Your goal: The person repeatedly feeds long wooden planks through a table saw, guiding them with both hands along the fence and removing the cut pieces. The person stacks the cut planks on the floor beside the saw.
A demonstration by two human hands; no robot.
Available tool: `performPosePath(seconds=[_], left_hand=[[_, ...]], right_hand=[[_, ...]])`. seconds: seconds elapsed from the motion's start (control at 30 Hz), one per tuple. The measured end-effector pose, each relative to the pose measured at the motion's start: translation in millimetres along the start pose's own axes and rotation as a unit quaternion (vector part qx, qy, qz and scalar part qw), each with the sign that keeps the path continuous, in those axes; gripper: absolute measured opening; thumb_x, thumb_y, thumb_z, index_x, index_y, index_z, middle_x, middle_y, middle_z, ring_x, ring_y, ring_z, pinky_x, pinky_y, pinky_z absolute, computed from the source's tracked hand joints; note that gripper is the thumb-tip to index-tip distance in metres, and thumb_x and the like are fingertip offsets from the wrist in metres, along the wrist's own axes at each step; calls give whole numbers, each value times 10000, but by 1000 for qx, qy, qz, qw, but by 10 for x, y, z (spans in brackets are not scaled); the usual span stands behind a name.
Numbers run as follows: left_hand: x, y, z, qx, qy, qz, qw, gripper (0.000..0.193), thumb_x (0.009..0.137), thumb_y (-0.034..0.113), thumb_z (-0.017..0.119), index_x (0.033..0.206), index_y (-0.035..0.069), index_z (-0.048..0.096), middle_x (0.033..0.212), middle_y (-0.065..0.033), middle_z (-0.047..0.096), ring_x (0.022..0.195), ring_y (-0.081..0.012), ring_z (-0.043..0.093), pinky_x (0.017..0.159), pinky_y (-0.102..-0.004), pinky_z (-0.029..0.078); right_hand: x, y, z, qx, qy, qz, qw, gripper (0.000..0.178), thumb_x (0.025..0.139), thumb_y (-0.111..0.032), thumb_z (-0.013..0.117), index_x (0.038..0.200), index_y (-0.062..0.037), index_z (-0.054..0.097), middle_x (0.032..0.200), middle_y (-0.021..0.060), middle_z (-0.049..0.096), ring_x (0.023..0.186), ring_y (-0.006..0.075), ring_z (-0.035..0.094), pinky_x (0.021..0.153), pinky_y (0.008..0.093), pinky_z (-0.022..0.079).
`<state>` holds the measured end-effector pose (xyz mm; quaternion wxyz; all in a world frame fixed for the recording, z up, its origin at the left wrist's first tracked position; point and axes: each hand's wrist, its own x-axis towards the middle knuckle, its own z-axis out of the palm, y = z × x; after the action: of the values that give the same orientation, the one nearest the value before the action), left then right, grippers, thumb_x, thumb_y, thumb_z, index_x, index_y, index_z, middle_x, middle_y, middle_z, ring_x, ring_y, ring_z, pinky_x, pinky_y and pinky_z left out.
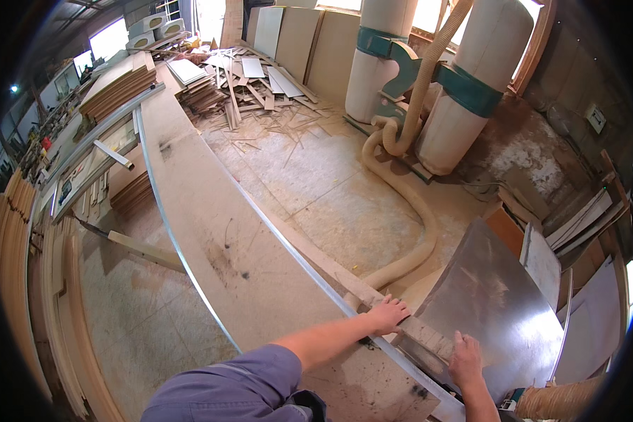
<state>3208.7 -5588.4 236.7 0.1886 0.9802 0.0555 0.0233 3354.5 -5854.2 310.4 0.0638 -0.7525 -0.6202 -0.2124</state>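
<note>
My left hand point(389, 314) lies palm down at the near end of the long work table, its fingers stretched out over a narrow wooden piece point(432, 339). That piece runs along the seam between the long wooden table top point(218, 232) and a shiny metal table plate point(492, 302). My right hand point(466, 360) is beside the piece's near end, with its fingers curled. What those fingers hold, if anything, is hidden. A metal rail point(295, 257) edges the long top and passes under my left forearm.
A beige flexible hose point(418, 218) winds over the dusty floor from the dust collector bags point(457, 133). Offcuts point(260, 84) are heaped at the back. Stacked boards point(123, 81) stand far left, and panels point(591, 302) lean at right. A ribbed hose point(559, 401) is at lower right.
</note>
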Motion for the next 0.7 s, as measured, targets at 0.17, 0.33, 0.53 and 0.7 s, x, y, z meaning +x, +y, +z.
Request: performPosePath(seconds=[0.17, 0.33, 0.53, 0.7], left_hand=[[99, -22, -652, -9, 57, 29, 998, 649, 819, 449, 704, 1330, 107, 496, 1246, -115, 521, 1267, -322, 439, 1147, -530, 220], [-275, 137, -1088, -62, 450, -41, 890, 656, 847, 461, 685, 1324, 59, 484, 1275, -171, 501, 1252, -364, 441, 1137, -515, 248], [-693, -472, -1100, -799, 451, -178, 355, 551, 952, 451, 582, 1204, -20, 447, 989, -155, 561, 852, -262, 571, 924, -455, 496], [-329, -127, -1243, -814, 450, -240, 279, 219, 979, 214, 520, 1082, 24, 480, 713, -88, 483, 558, -201, 483, 551, -400, 503]], right_hand=[[461, 37, -398, -71, -121, 34, 990, 469, 781, -107, 631, 1246, -76, 581, 1026, 171, 571, 982, 362, 560, 837, 460, 461], [1092, 401, -1555, -7, -206, 77, 975, 483, 709, -64, 688, 1185, -130, 634, 940, 186, 641, 902, 354, 632, 806, 445, 492], [625, 676, -3414, 3, -391, 276, 878, 328, 672, -243, 835, 948, -89, 746, 882, 169, 695, 840, 313, 677, 720, 369, 520], [-723, 768, -3522, 6, -387, 117, 915, 354, 808, -348, 702, 1031, -73, 697, 823, 144, 696, 746, 292, 658, 710, 366, 509]])
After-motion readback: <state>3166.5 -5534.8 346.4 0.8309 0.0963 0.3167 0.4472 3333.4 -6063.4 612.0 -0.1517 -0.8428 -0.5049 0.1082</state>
